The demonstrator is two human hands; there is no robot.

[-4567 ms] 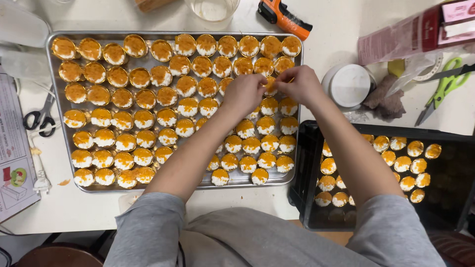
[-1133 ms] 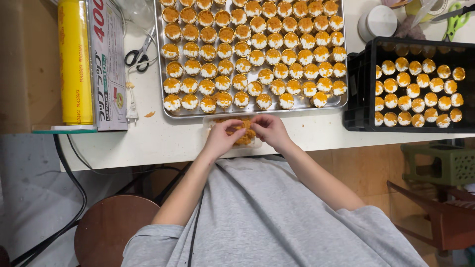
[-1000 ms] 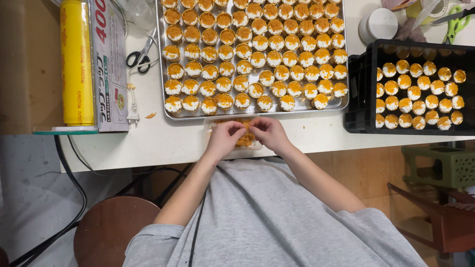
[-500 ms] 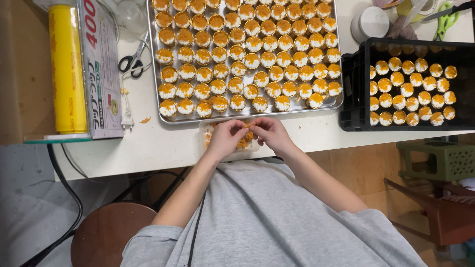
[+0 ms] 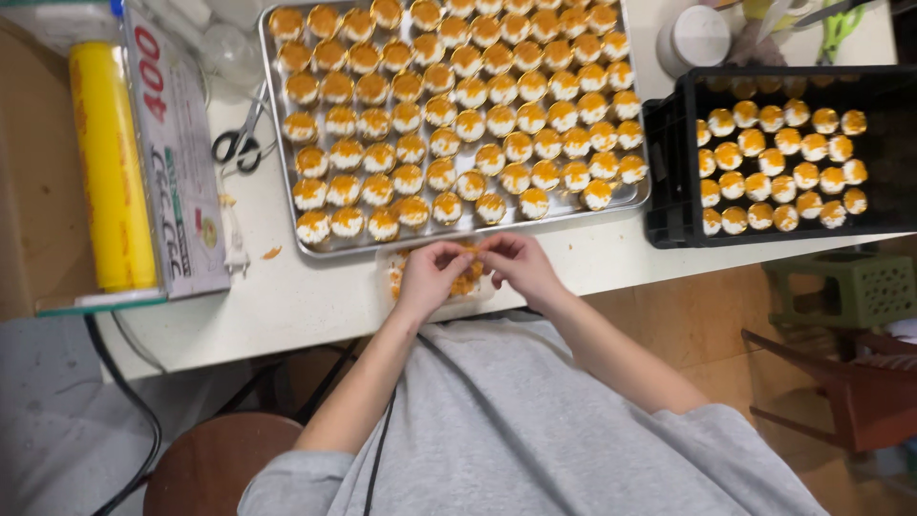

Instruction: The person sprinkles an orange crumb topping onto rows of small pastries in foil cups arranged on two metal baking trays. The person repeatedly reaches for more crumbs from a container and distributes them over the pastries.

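Both hands (image 5: 473, 272) over clear tub (image 5: 439, 287), prob. pinching orange bits

Two hands (image 5: 432, 275) (image 5: 514, 264) meet over one clear tub (image 5: 435, 304) of orange bits. One metal tray (image 5: 287, 196) holds several dozen small topped pastries (image 5: 456, 122), too many to count exactly; one black crate (image 5: 669, 172) holds about two dozen more. One pair of scissors (image 5: 239, 143), one yellow roll (image 5: 110, 162), one white cup (image 5: 694, 38)

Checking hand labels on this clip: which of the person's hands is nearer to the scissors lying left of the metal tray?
Left. The left hand works at the table edge, below and right of the scissors. The right hand sits beside it, farther right.
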